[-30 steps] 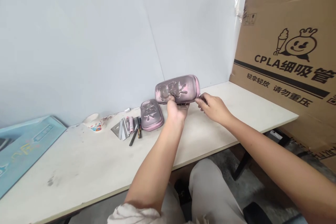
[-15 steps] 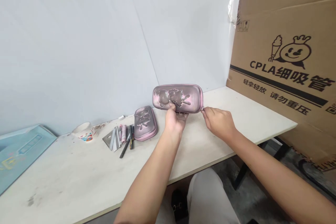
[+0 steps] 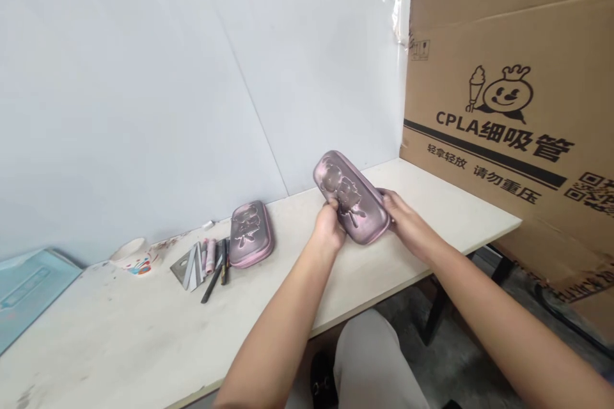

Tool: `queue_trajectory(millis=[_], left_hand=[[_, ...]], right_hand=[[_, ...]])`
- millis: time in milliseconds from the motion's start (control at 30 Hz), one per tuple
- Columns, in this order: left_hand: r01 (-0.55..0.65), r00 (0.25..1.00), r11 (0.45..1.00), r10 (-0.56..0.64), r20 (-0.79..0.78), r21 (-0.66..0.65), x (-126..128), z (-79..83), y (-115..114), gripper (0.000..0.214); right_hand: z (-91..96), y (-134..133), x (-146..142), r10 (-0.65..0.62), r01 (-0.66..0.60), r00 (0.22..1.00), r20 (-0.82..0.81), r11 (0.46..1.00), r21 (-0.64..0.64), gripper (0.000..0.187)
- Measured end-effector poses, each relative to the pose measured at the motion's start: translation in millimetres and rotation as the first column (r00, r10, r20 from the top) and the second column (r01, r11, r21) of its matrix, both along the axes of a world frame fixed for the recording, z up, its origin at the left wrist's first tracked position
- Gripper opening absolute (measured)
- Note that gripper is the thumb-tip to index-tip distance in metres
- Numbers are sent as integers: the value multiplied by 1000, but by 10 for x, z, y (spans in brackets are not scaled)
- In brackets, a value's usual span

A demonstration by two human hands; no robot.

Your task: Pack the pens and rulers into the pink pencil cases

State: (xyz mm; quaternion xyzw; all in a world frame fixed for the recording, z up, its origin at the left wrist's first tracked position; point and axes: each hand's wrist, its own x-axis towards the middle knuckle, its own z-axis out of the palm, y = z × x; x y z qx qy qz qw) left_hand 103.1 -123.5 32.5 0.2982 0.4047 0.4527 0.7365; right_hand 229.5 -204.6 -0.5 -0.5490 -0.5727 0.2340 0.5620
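- Pink moulded pencil case (image 3: 357, 201) sits gripped between both hands, lifted above the table and tilted diagonally.
- Left hand (image 3: 329, 227) has its fingers clamped around the case's lower edge; right hand (image 3: 407, 223) has its fingers (image 3: 386, 199) close together, pressed against the far end.
- Only this two-handed grip holds it up; a loosened finger could let the smooth shell slip and drop onto the white table (image 3: 144, 339).
- Falling leftward, it could strike the second pencil case (image 3: 250, 234) or scatter the pens (image 3: 212, 282) beside it.
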Motion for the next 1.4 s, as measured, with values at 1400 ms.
queue_trajectory(millis=[1400], left_hand=[[735,532,383,186,-826,559,1245,59,126,66]], right_hand=[[192,12,853,-406,410,902,145,912,6,61]])
